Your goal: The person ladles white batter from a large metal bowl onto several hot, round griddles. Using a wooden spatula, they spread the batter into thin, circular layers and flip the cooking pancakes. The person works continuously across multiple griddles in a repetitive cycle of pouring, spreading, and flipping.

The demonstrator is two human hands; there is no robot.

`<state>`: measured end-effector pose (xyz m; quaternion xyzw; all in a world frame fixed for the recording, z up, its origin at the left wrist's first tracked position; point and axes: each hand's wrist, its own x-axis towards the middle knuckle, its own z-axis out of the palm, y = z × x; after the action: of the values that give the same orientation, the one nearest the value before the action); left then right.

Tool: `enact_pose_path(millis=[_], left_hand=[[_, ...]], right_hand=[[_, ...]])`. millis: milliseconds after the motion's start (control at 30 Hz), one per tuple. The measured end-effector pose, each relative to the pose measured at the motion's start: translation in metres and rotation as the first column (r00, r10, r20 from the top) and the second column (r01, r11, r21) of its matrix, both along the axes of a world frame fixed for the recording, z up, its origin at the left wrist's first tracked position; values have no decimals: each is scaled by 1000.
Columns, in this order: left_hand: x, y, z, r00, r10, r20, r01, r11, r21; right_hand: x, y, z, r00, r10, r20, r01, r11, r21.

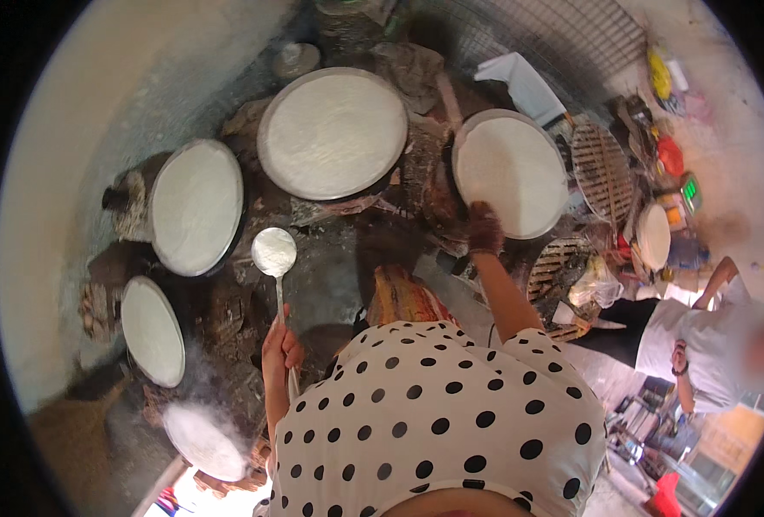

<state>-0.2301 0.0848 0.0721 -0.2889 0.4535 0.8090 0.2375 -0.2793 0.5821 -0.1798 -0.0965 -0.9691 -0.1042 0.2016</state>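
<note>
My left hand (283, 346) grips the long handle of a metal ladle (274, 252), whose round bowl has white contents. My right hand (485, 227), in a dark reddish-brown glove, is at the near rim of a round pan (517, 168) of white liquid; its fingers look curled over the edge, partly hidden by the glove. A larger round pan (333, 132) of white liquid stands ahead, left of the gloved hand. Beyond the ladle, further left, is another filled pan (197, 207).
Two more white-filled pans stand at left, one upright in view (153, 331) and one steaming (205, 443). Slatted round racks (601, 171) and a plastic bag (596, 284) lie at right. A white cloth on a stick (524, 84) is behind. A person in a white shirt (698, 355) stands at far right.
</note>
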Motion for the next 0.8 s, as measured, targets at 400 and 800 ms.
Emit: enact_pose_path(millis=[400,800], left_hand=[[-114,91,11,972,-198,123,185,976,116],[-120,101,20,953,-275,125,274,961,24]], right_hand=[[28,270,22,422,-796,435,651,-68,-756],[-2,271,69,483,-726,489,689,-28,-724]])
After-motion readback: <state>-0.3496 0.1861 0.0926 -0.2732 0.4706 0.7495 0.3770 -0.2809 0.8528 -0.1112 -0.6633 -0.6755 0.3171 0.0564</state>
